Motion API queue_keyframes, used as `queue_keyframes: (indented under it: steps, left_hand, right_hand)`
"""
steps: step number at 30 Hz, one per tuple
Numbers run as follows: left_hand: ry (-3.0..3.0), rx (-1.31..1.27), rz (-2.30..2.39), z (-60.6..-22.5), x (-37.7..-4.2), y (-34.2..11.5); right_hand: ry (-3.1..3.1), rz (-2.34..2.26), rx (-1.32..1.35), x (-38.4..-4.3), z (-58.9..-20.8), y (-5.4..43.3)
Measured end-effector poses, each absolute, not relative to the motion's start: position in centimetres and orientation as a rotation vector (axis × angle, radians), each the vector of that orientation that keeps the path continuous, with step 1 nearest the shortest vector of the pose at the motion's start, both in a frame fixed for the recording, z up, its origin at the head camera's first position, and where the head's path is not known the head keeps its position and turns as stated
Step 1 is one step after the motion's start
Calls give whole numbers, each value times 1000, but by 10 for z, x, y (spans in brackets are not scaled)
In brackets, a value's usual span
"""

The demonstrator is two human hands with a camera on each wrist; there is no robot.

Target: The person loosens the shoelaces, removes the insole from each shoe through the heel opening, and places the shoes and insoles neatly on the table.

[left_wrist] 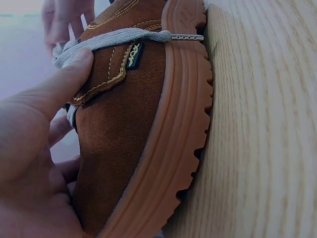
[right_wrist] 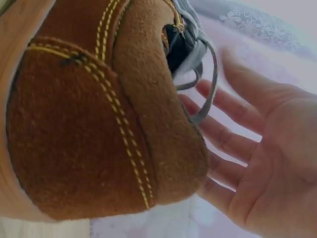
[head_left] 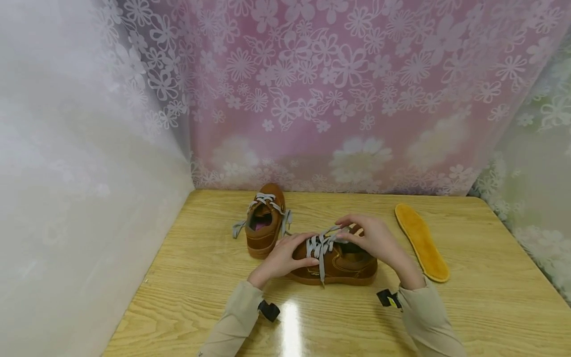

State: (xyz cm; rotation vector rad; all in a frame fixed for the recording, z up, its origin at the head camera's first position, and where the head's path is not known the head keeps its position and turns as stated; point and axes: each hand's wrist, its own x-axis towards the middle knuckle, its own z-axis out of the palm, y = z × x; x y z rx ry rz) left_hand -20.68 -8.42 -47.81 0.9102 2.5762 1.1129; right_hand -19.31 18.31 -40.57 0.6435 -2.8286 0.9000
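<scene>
A brown suede shoe [head_left: 352, 265] with grey laces [head_left: 322, 245] lies sideways on the table, toe to the left. My left hand [head_left: 287, 255] grips its front part, the thumb on the near side by the laces and the fingers over the far side. In the left wrist view, a lace end with a metal tip [left_wrist: 185, 37] hangs down across the shoe's side to the sole. My right hand [head_left: 368, 238] is over the shoe's opening, thumb and fingers apart. A loose lace loop [right_wrist: 214, 84] stands right beside its fingers in the right wrist view.
A second brown shoe [head_left: 260, 243] with laces stands behind on the left, toe toward the back. To the right lies a yellow fuzzy insole [head_left: 421, 240] on the wooden table [head_left: 196, 297]. Flowered curtains [head_left: 312, 99] hang at the back and sides.
</scene>
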Motion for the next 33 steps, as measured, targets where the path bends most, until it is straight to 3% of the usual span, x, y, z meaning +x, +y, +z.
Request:
queue_keyframes:
  steps: [9, 24, 33]
  left_hand:
    - [2572, 918, 1109, -478, -206, -85]
    - [2576, 938, 1124, -478, -206, -85]
    - [2589, 938, 1106, -479, -207, -84]
  right_hand:
    - [-2727, 865, 707, -177, -393, 180]
    - [-2400, 1249, 1278, -161, -377, 168]
    - [-2518, 786, 849, -170, -387, 167]
